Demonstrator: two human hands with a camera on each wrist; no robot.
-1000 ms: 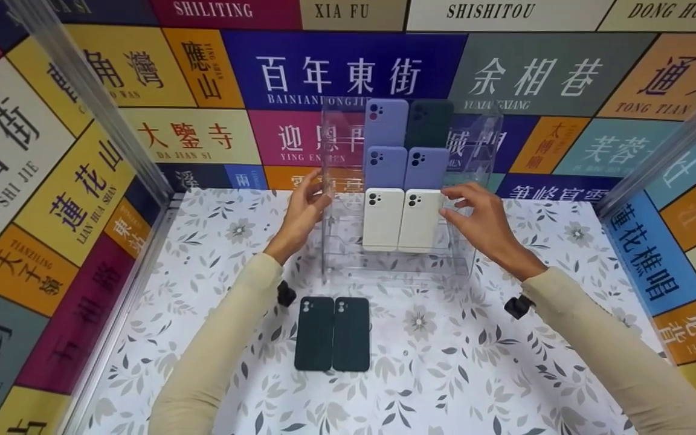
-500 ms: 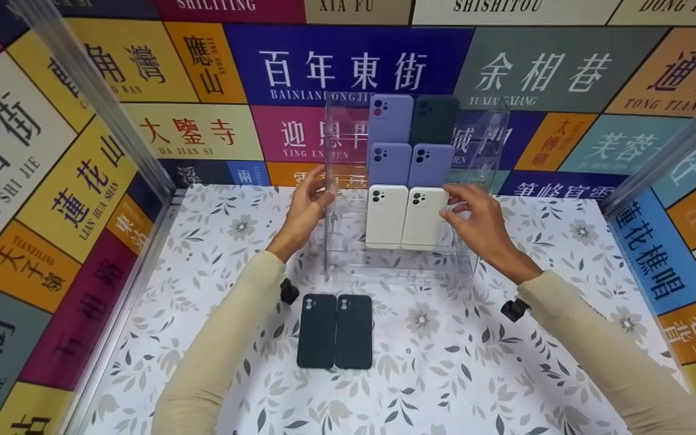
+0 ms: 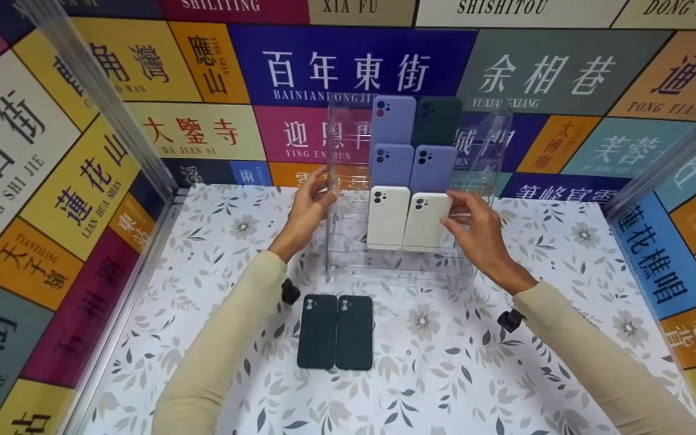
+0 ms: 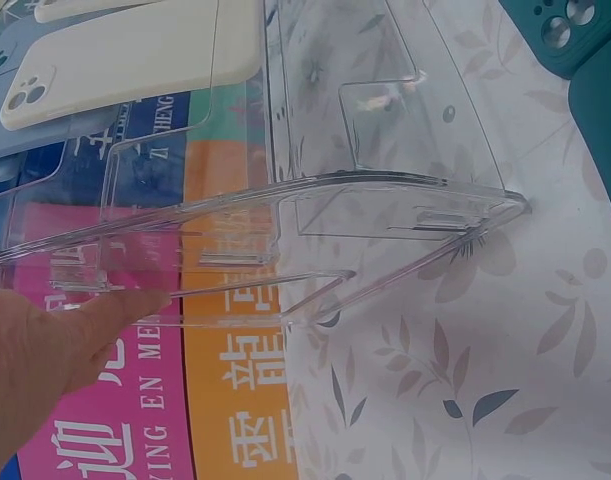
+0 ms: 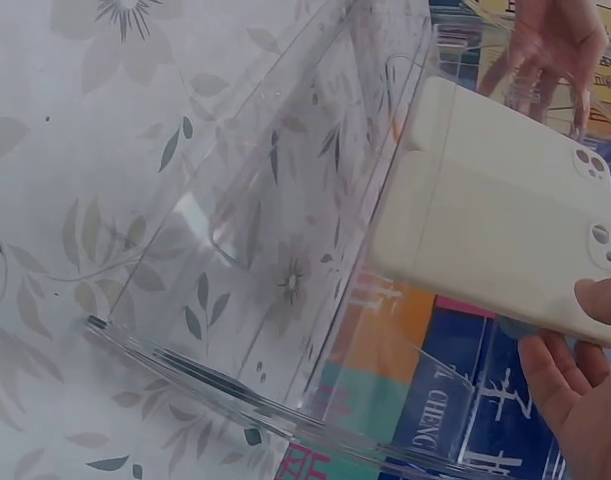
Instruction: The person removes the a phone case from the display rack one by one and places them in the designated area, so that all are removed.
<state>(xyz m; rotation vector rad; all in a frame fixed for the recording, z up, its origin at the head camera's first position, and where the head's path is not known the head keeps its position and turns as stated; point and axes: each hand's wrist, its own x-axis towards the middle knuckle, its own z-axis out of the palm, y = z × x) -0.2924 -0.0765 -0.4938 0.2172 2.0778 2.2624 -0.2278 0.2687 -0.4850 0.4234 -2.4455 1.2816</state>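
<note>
A clear stepped display rack [image 3: 348, 260] stands on the table, holding phone cases in pairs. My left hand [image 3: 309, 208] grips the rack's left side panel, thumb in front and fingers behind. With thumb and fingers my right hand [image 3: 478, 232] pinches the right edge of the right white phone case [image 3: 426, 220], whose top leans forward from the rack. Beside it on the lowest tier is the left white phone case [image 3: 388, 217]. In the right wrist view, the thumb lies on the back of the case [image 5: 485, 235] near its camera holes.
Above the white cases sit two lavender cases [image 3: 390, 166], then another lavender case [image 3: 394, 118] beside a dark green one [image 3: 438, 121]. Two dark green cases [image 3: 318, 332] lie side by side on the flowered table in front of the rack. A wall of coloured signs stands behind.
The right white case's top has tipped forward and down, away from the lavender case behind, with my right hand. My left hand keeps its hold on the rack.
</note>
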